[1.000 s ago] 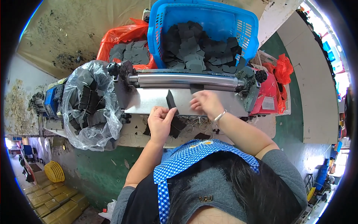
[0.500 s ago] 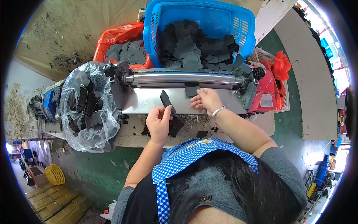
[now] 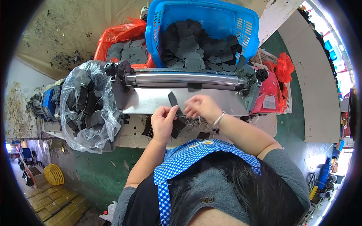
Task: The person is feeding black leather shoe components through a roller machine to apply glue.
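Observation:
My left hand pinches a small stack of black rectangular sheets between thumb and fingers, tilted up over the front of the metal plate. Just right of that stack is my right hand, fingers loosely bent and apart, with nothing visible in them; it is slightly blurred. A single black sheet lies on the plate against the lower edge of the shiny steel rollers, its far part hidden under them.
Behind the rollers stands a blue basket with many black pieces, beside a red bag of similar pieces. Left is a clear plastic bag of bundled black pieces. A red machine housing flanks the plate at right. Scraps lie below the plate.
My right hand has let go of the black sheet at the rollers and come back toward the stack. The sheet has moved farther under the rollers. My left hand has shifted slightly right.

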Available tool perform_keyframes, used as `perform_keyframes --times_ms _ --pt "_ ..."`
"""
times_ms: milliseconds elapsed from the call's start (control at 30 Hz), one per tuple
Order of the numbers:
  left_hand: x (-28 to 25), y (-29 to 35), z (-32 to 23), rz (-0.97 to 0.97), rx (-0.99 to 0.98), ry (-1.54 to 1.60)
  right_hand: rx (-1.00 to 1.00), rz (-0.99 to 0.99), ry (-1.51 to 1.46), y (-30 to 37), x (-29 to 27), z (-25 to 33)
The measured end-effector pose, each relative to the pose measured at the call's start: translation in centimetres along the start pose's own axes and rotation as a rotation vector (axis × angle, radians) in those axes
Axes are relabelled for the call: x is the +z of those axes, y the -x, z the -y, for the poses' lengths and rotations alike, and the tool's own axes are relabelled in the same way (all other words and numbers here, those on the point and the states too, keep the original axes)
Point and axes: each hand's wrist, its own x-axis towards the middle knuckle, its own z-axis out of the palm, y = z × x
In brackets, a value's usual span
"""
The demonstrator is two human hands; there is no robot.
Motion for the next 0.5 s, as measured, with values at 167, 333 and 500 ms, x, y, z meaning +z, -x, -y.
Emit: perform_keyframes --times_ms 167,333,500 --pt "0.5 -0.2 0.7 0.175 -0.148 0.3 -0.03 0.181 0.026 1.2 1.2 -0.6" --pt "0.0 0.1 -0.1 -0.003 -0.099 0.414 0.198 -0.26 -0.44 -1.9 -2.0 -1.0" --pt "-1.1 1.0 -0.8 0.037 -0.169 0.409 0.184 0.209 -0.144 1.2 0.6 -0.6"
